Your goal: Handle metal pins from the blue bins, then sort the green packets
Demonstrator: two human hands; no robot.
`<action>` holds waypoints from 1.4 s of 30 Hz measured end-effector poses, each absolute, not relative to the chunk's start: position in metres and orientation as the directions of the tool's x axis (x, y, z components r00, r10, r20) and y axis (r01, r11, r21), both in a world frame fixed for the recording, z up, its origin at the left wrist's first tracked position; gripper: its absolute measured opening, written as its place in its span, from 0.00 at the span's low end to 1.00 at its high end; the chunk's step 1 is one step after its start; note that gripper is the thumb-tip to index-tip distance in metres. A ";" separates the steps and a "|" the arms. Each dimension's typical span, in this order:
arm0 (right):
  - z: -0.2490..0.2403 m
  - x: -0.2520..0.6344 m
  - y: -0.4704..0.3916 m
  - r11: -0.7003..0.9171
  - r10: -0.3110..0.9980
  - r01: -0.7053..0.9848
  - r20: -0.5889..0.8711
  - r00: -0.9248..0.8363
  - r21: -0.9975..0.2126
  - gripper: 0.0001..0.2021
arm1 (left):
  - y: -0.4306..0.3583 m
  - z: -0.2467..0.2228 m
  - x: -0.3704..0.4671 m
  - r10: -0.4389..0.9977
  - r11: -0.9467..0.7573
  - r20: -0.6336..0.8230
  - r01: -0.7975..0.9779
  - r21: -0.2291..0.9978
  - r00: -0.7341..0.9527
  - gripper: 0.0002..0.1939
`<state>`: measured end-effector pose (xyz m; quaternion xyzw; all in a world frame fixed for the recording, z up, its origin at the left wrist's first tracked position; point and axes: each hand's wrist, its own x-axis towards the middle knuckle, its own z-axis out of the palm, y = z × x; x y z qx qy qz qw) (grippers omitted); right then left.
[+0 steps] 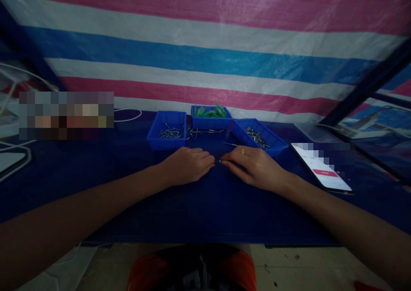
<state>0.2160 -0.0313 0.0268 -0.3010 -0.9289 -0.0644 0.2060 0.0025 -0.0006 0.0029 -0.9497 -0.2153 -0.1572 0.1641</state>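
Worktop (205, 214), progress: one small piece (220, 161) in hand, midway between the side edges, beyond the near edge. Finished count: could not be told; no completed lot stood apart from the stock. Remaining, apparently: metal pins (171, 132) in the left tray (167, 144), more in the right tray (278, 147), green packets (205, 112) in the rear tray (210, 123) by the far edge; loose pins (213, 131) lay between the trays.

Right hand (250, 164): palm down, wrist angled inward from the near right corner; grip narrow, fingertips pinched on the small piece.

Left hand (192, 164): back uppermost, fingers curled, fingertips just beside the piece; grip contents hidden, could not be told. Forearm reached in from the near left corner.
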 end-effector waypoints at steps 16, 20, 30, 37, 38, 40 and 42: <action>0.020 0.222 -0.021 0.650 0.748 0.758 0.216 -0.627 -0.052 0.06 | -0.001 0.004 0.002 0.380 -0.818 0.467 0.526 -0.234 0.799 0.10; 0.021 0.222 -0.021 0.642 0.757 0.762 0.230 -0.612 -0.084 0.04 | 0.000 0.004 0.001 0.378 -0.821 0.448 0.516 -0.242 0.810 0.10; 0.020 0.221 -0.022 0.630 0.770 0.769 0.217 -0.600 -0.108 0.01 | 0.000 0.005 0.002 0.398 -0.833 0.413 0.511 -0.212 0.819 0.10; 0.023 0.221 -0.024 0.659 0.749 0.743 0.203 -0.631 -0.121 0.01 | -0.001 0.003 0.002 0.426 -0.809 0.405 0.541 -0.230 0.809 0.08; 0.023 0.220 -0.024 0.671 0.739 0.731 0.198 -0.644 -0.127 0.02 | 0.000 0.003 0.002 0.433 -0.805 0.406 0.548 -0.229 0.805 0.08; 0.023 0.219 -0.025 0.696 0.717 0.705 0.187 -0.672 -0.137 0.03 | 0.000 0.003 0.001 0.443 -0.797 0.412 0.560 -0.226 0.796 0.08; 0.022 0.219 -0.025 0.724 0.690 0.675 0.180 -0.701 -0.144 0.03 | 0.001 0.003 0.001 0.449 -0.791 0.415 0.568 -0.226 0.791 0.08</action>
